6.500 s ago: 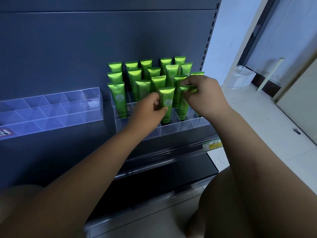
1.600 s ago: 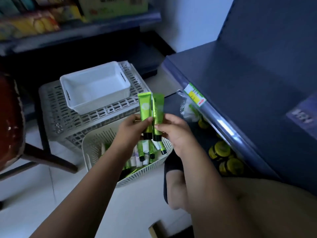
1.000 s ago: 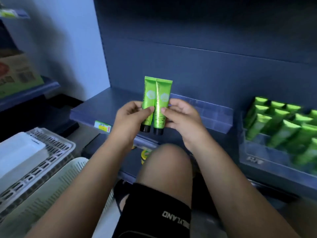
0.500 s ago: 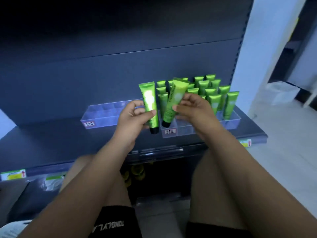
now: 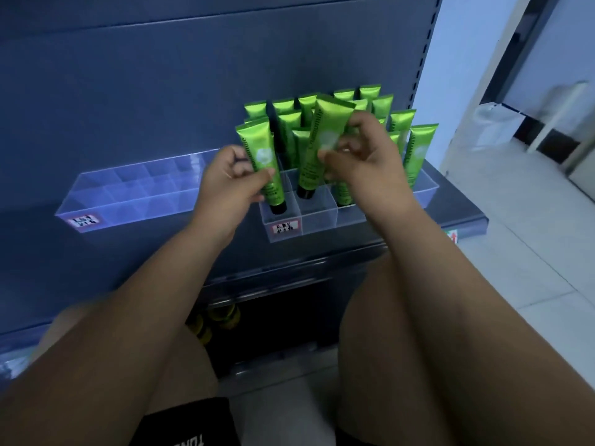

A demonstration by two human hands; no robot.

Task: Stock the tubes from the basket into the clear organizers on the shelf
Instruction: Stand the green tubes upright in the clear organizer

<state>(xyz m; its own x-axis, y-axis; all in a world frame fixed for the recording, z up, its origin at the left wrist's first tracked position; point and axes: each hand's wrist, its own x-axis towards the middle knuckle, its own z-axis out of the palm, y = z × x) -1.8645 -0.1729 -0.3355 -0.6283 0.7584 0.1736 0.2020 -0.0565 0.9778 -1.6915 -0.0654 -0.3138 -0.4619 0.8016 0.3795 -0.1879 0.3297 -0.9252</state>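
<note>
My left hand (image 5: 230, 185) grips a green tube (image 5: 262, 159), cap down, its black cap just inside the front-left cell of the right clear organizer (image 5: 318, 220). My right hand (image 5: 363, 157) holds a second green tube (image 5: 320, 146), tilted, with its cap over the cell beside the first. Several green tubes (image 5: 399, 123) stand upright in the rear and right cells. A second clear organizer (image 5: 135, 196) sits to the left with no tubes in it. The basket is out of view.
The dark blue shelf (image 5: 460, 217) carries both organizers against a dark back panel. Yellow-lidded items (image 5: 222, 317) lie on the lower shelf. My knees are below the shelf edge. White tiled floor (image 5: 531, 252) lies to the right.
Both hands have moved forward to the right organizer, and the two tubes have come down with their caps at the front cells. The view has swung closer to the shelf.
</note>
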